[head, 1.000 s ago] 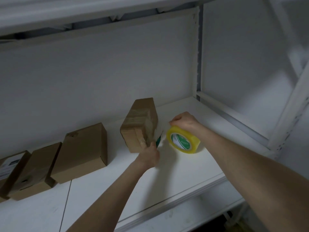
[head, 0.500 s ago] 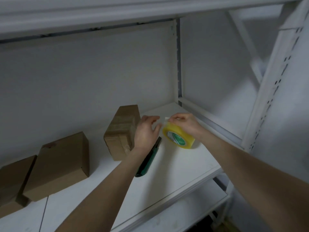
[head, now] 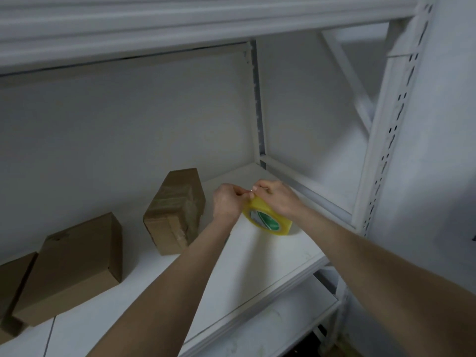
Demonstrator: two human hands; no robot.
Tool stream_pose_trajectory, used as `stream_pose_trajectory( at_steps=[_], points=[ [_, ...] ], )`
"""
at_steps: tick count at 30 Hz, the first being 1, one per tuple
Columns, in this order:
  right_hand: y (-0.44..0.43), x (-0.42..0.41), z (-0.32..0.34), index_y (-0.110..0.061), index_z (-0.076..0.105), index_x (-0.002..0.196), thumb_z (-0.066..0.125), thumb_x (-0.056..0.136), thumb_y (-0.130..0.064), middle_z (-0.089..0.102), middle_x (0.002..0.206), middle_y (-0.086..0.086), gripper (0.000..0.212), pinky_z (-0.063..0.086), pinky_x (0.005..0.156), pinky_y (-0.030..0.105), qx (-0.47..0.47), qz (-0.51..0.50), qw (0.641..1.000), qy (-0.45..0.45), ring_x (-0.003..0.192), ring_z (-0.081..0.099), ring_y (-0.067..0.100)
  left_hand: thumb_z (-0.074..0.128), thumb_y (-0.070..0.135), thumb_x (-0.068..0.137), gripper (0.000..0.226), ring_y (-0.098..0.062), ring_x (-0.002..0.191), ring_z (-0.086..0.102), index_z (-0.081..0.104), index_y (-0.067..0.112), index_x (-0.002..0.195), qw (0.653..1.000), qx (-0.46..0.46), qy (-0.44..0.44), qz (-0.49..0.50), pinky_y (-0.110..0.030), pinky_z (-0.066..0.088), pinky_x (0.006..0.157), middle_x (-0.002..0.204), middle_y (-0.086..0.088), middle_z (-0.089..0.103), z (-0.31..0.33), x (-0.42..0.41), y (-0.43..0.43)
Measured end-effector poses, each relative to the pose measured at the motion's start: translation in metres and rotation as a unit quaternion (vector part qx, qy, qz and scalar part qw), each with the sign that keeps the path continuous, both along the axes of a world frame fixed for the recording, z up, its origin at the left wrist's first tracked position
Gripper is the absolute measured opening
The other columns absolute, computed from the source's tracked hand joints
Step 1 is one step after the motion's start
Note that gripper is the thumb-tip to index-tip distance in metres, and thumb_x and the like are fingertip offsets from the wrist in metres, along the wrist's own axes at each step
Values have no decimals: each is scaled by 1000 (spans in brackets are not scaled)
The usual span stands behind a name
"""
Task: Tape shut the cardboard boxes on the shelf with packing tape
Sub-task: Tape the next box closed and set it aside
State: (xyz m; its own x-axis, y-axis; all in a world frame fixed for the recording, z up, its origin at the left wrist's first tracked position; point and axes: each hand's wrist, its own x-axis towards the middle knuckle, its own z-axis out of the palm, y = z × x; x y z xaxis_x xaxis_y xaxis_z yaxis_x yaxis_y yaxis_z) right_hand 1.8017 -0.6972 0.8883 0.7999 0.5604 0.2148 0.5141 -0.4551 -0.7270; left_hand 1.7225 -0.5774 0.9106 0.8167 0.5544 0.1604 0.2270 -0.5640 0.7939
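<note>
Your R hand point(head: 277, 199) is curled over the top of the yellow tape roll point(head: 268, 219) and grips it. The roll stands on edge, green-and-white label facing you, at the right end of the white shelf board point(head: 257, 274). Its lower rim is down at the board; can't tell if it rests there or sits just off it.

Your L hand point(head: 228, 202) comes in from the left w/ fingers curled, tips pinching at the roll's top edge, right against your R fingertips. A small pale bit shows btw them, too small to say if it's the loose tape end.

There are 3 boxes along the same board, all shut, so contents are hidden:
- **Edge box point(head: 11, 282):** far left, cut off by the frame, close against the next one.
- **Plain box point(head: 74, 266):** lies flat, brown top closed, w/ a small mark near its far left corner.
- **Taped box point(head: 175, 210):** apart from the plain one and just left of your L hand. Shiny wrinkled tape runs across its top and down the near face. Your L forearm crosses in front of its lower right corner.

An upper shelf point(head: 180, 19) runs overhead, and a lower shelf point(head: 270, 323) shows below the board. A slotted upright point(head: 391, 130) stands at the right.
</note>
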Motion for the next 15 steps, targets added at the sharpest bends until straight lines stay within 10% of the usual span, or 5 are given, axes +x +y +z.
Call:
stream_pose_trajectory(
  at_steps=[5,15],
  points=[
    [2,0,0,-38,67,84,48,85,-58,71,101,-5,27,50,89,37,10,-45,999,16,101,62,19,58,22,91,22,-21,75,65,73,6,89,996,82,21,17,-23,41,60,81,-9,71,2,-1,-11],
    [-3,13,5,-21,58,116,74,79,-49,60,123,4,49,45,98,32,58,-41,989,126,114,56,20,54,18,94,19,-30,87,66,67,5,93,997,66,11,30,-33,53,72,94,-15,69,-3,8,-9]
  ],
)
